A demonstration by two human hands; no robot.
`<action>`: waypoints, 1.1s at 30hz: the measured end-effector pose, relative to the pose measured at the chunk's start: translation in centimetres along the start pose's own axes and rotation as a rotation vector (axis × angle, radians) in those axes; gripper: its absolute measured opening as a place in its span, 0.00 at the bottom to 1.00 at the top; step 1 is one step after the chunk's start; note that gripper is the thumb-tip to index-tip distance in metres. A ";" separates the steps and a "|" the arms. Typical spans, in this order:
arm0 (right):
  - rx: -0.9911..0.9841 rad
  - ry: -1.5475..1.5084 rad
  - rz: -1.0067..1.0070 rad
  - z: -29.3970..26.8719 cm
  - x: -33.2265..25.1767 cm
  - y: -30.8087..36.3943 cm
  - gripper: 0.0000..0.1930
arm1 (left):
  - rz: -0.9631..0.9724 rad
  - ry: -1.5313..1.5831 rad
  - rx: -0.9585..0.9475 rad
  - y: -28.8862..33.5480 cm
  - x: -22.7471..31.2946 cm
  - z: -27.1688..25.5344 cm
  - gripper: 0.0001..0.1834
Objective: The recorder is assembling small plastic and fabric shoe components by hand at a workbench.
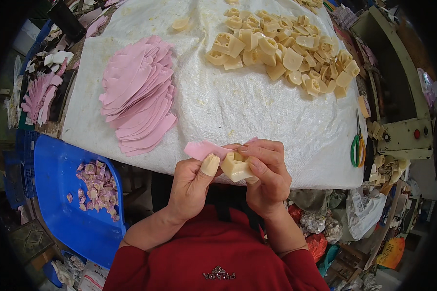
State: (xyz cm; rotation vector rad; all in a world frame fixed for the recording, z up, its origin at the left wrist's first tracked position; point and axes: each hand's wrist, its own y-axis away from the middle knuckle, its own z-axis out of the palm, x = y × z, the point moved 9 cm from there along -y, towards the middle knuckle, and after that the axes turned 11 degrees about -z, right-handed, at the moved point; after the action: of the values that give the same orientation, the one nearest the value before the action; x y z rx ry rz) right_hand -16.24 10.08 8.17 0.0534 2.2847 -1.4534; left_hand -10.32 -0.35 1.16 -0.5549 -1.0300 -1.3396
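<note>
Near the table's front edge, my right hand (268,180) grips a cream plastic shoe heel (236,169), its hollow, ribbed side facing up. A pink covering piece (205,149) lies against the heel's far side, and a tip of it shows above my right fingers. My left hand (190,183) is closed on the left part of this piece, thumb in a pale finger cover resting near the heel. The left fingertips are hidden behind the piece. Farther left lies a fanned stack of pink covering pieces (138,94); at the far right is a heap of cream heels (281,51).
White woven sheeting (218,104) covers the table. A blue tub (58,182) holding pink-and-cream pieces stands at lower left. Green- and orange-handled scissors (357,149) lie at the right edge, beside a machine (408,138) with a red button. One loose heel (180,24) sits at the back.
</note>
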 end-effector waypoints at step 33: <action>-0.301 0.213 0.120 1.4 1.9 -0.5 0.15 | 0.531 -0.800 0.332 1.2 4.2 0.1 0.11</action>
State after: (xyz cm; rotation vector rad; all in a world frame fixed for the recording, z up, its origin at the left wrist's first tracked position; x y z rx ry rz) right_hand -17.59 8.26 7.36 0.2611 2.5990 -1.0756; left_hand -9.59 -2.16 5.02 -1.0583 -1.5658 -0.4387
